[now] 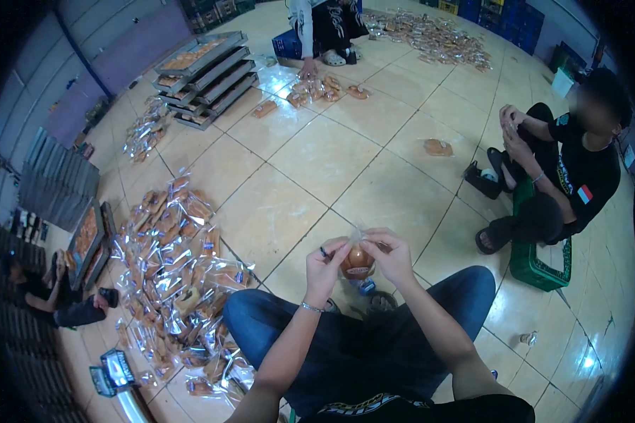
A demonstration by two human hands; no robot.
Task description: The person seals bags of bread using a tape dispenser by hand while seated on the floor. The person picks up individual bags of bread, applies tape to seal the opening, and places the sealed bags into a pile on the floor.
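Observation:
Between my knees, my left hand (328,264) and my right hand (389,254) pinch the gathered top of a clear plastic bag. Inside it is a brown bread bun (357,261), hanging just below my fingers; the bag bears a printed label. A small blue item (366,286) shows beneath the bun, near my feet. To my left on the floor lies a large heap of bagged breads (174,264), many with small blue marks.
Stacked metal trays of bread (209,79) stand ahead. A co-worker sits on a green crate (540,264) at right; others sit at far left and ahead. One bagged bread (438,147) lies on the tiles. A small clear cup (528,338) is at lower right.

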